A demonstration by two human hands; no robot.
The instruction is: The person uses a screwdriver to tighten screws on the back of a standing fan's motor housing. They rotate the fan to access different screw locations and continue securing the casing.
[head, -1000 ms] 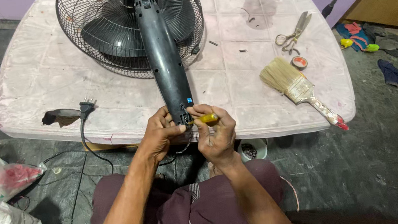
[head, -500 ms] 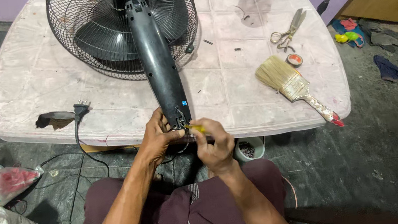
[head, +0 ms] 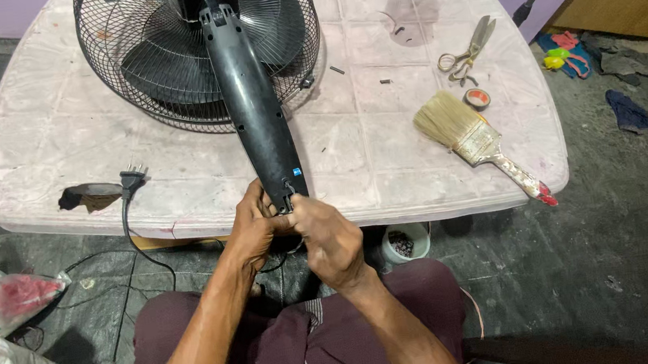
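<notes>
**Fan stem gripped at the table's near edge**

Fan [head: 247, 93] lies flat on the table [head: 31, 144], grille far, dark stem [head: 257, 116] running back toward the person, its lower end hanging just over the near edge. Both hands meet right there. Left hand [head: 252, 230] is wrapped around the stem's end from the left, fingers clenched on it. Right hand [head: 329, 239] presses in from the right, fingers curled tight against the same end; whether it holds anything else, I cannot tell. A black cord [head: 128, 231] drops off the table's edge left of the hands, its plug [head: 132, 177] resting on the tabletop. Under the table, just right of the hands, sits a small white cup [head: 405, 242]. Further right on the table: a paintbrush [head: 471, 135], bristles pointing far-left, a tape roll [head: 477, 98] just beyond it, then scissors [head: 466, 49]. Farthest off, the round wire grille [head: 129, 74] covers the blades. Bags [head: 0, 362] slump on the floor at near left.
</notes>
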